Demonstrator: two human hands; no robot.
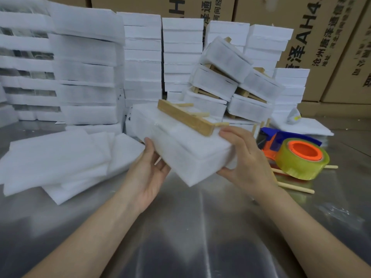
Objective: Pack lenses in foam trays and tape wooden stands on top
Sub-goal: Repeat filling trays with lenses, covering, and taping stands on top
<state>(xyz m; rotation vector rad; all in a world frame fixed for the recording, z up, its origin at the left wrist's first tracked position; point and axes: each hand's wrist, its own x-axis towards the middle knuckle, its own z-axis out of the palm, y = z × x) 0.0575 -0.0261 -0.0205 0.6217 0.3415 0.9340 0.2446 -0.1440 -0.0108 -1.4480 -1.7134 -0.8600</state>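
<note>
I hold a white foam tray package (180,149) above the metal table, tilted with its far end up. A wooden stand (185,117) with thin dowel legs lies across its top. My left hand (149,169) supports the package from below at its left near corner, fingers under it. My right hand (244,161) grips the right end, thumb on top next to the stand and fingers curled under. No lens is visible; the package hides its contents.
A tape dispenser (295,155) with a clear tape roll and loose wooden sticks (295,187) lie to the right. Finished packages (224,81) pile behind. Foam tray stacks (142,57) line the back, foam sheets (56,159) lie left, cardboard boxes (321,37) stand behind.
</note>
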